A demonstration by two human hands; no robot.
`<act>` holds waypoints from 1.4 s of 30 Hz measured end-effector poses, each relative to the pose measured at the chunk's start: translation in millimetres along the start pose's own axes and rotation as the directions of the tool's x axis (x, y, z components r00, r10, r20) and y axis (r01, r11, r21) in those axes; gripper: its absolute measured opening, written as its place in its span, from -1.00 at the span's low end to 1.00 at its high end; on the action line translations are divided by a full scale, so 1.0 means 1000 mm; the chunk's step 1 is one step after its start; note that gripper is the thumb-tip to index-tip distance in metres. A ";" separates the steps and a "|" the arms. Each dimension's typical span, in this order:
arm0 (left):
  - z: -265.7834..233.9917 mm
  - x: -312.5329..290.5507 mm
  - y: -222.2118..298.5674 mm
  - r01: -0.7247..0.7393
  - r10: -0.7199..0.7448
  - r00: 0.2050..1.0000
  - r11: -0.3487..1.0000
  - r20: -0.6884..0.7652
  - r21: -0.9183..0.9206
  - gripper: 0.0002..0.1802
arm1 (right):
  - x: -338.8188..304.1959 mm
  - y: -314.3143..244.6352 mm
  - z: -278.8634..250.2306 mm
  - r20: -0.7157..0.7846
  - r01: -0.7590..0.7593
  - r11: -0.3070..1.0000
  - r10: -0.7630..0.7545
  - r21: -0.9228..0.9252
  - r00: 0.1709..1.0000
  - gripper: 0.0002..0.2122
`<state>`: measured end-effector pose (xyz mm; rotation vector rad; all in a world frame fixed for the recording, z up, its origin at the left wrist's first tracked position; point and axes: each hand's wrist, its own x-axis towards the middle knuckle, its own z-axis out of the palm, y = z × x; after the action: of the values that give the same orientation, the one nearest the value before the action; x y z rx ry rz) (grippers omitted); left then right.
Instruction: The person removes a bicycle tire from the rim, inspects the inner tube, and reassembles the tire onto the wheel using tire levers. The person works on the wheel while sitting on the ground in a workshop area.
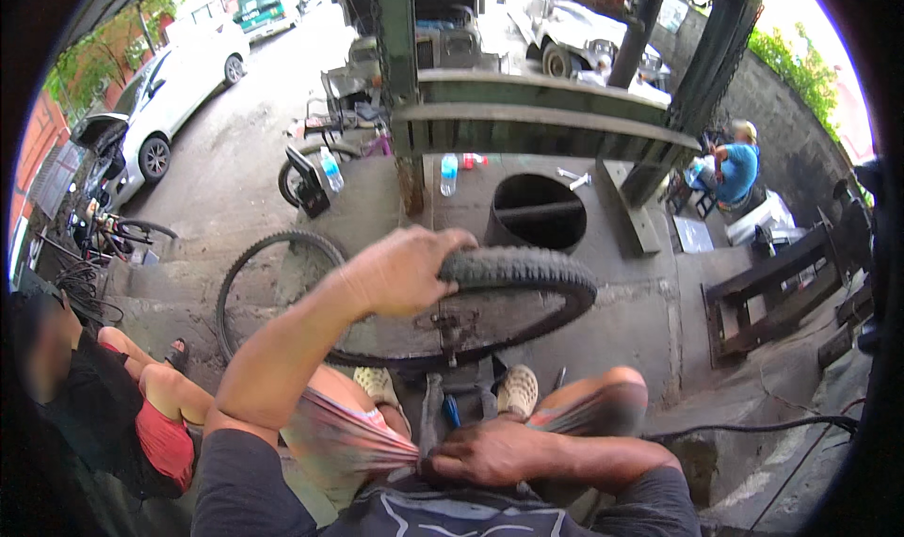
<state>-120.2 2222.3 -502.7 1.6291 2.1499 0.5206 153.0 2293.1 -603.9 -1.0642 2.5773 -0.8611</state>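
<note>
1. Left grip (407, 272), center of the frame: I have it closed over the edge of a knobby black tire (527, 266), the fingers bent across the tread.
2. The tire stands tilted on its wheel, just right of center, with the hub (450, 335) showing inside the ring.
3. Right grip (482, 454), lower center: I see curled fingers at the lap; what they hold, if anything, is hidden, so I cannot tell how far they are closed.
4. Just above the right grip: a gray bar (431, 415) and, beside it, a blue handle (452, 411). Pale clogs (517, 393) flank them.
5. Left of center: a thin dark ring (222, 297), partly behind the left forearm.
6. Above the tire: a dark metal drum (507, 237), with wrenches (576, 178) near its upper right and a water bottle (449, 176) to its upper left.
7. Upper right: a seated person in blue (737, 172). Lower left: another seated person (104, 415).
</note>
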 end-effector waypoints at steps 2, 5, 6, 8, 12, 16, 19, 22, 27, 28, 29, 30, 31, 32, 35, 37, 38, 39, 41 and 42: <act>-0.005 -0.001 -0.011 -0.001 -0.001 1.000 0.998 0.029 0.067 -0.19 | -0.002 0.034 0.054 -0.022 -0.231 0.967 0.235 0.112 0.972 -0.76; -0.007 -0.006 -0.038 -0.034 0.040 0.996 0.997 -0.077 0.076 -0.27 | 0.001 0.049 0.033 -0.016 -0.373 0.907 0.384 0.195 0.923 -0.76; -0.010 -0.004 -0.044 -0.036 0.040 0.995 0.998 -0.088 0.057 -0.30 | 0.002 0.044 0.025 0.006 -0.339 0.914 0.347 0.224 0.938 -0.77; -0.016 -0.003 -0.048 -0.031 0.034 0.993 0.999 -0.112 0.029 -0.35 | -0.002 0.011 -0.014 0.105 -0.349 0.882 0.334 0.316 0.937 -0.73; -0.036 0.000 -0.034 -0.099 0.114 0.980 0.990 -0.164 0.097 -0.35 | -0.032 -0.041 -0.055 -0.067 -0.170 0.926 0.203 0.337 0.977 -0.67; -0.038 0.007 -0.020 -0.081 0.104 0.981 0.987 -0.163 0.137 -0.36 | -0.070 -0.077 -0.105 -0.394 0.362 0.850 -0.205 0.382 0.896 -0.75; -0.030 0.006 -0.019 -0.029 0.056 0.991 0.978 -0.123 0.208 -0.37 | -0.068 -0.080 -0.120 -0.594 0.628 0.710 -0.366 0.320 0.717 -0.80; -0.012 0.027 -0.011 -0.063 0.069 0.997 0.987 -0.037 0.149 -0.34 | -0.059 -0.074 -0.096 -0.715 0.254 0.952 -0.058 0.171 0.697 -0.75; -0.007 0.004 -0.017 -0.066 0.067 0.997 0.997 -0.026 0.030 -0.31 | -0.020 -0.046 -0.080 -0.459 -0.104 0.989 0.043 -0.107 0.887 -0.64; -0.004 0.004 -0.017 -0.098 0.098 0.994 0.995 -0.038 0.022 -0.32 | -0.019 -0.040 -0.069 -0.438 -0.072 0.990 0.013 -0.119 0.899 -0.63; -0.001 0.002 -0.015 -0.083 0.083 0.996 0.997 -0.024 0.007 -0.32 | -0.018 -0.037 -0.056 -0.409 -0.078 0.990 0.024 -0.117 0.912 -0.63; 0.000 -0.003 -0.009 -0.067 0.067 0.998 0.998 -0.010 -0.007 -0.32 | -0.018 -0.029 -0.041 -0.388 -0.065 0.988 0.005 -0.140 0.922 -0.64; 0.000 -0.008 -0.004 -0.051 0.051 0.999 0.998 0.004 -0.022 -0.32 | -0.018 -0.022 -0.029 -0.366 -0.051 0.985 -0.012 -0.162 0.931 -0.65; 0.002 -0.012 -0.002 -0.058 0.059 0.998 0.998 0.006 -0.024 -0.32 | -0.019 -0.017 -0.021 -0.395 -0.048 0.988 -0.014 -0.145 0.919 -0.65; 0.004 -0.016 0.003 -0.014 0.015 1.000 0.999 0.028 -0.042 -0.32 | -0.024 -0.005 -0.009 -0.464 -0.099 0.992 0.050 -0.080 0.884 -0.67; 0.006 -0.016 0.001 -0.033 0.033 0.999 0.998 0.006 -0.052 -0.34 | -0.032 0.007 -0.010 -0.485 -0.212 0.977 0.178 -0.017 0.856 -0.69; 0.007 -0.013 0.000 -0.038 0.038 0.999 0.998 0.002 -0.058 -0.34 | -0.031 0.019 -0.004 -0.646 -0.239 0.971 0.175 -0.012 0.743 -0.69; 0.007 -0.013 -0.002 -0.035 0.035 0.999 0.997 -0.007 -0.063 -0.34 | -0.030 0.027 -0.017 -0.647 -0.261 0.965 0.205 0.009 0.735 -0.73; 0.012 -0.011 -0.008 -0.060 0.058 0.997 0.996 -0.048 -0.061 -0.38 | -0.024 0.041 -0.035 -0.706 -0.273 0.959 0.138 -0.081 0.694 -0.74; 0.013 -0.010 -0.010 -0.076 0.072 0.995 0.995 -0.071 -0.063 -0.40 | -0.022 0.049 -0.044 -0.725 -0.234 0.961 0.057 -0.147 0.687 -0.74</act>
<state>-119.0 2210.5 -517.9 1.6832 2.1042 0.6720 122.6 2355.2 -598.5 -0.6039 3.4291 -1.1307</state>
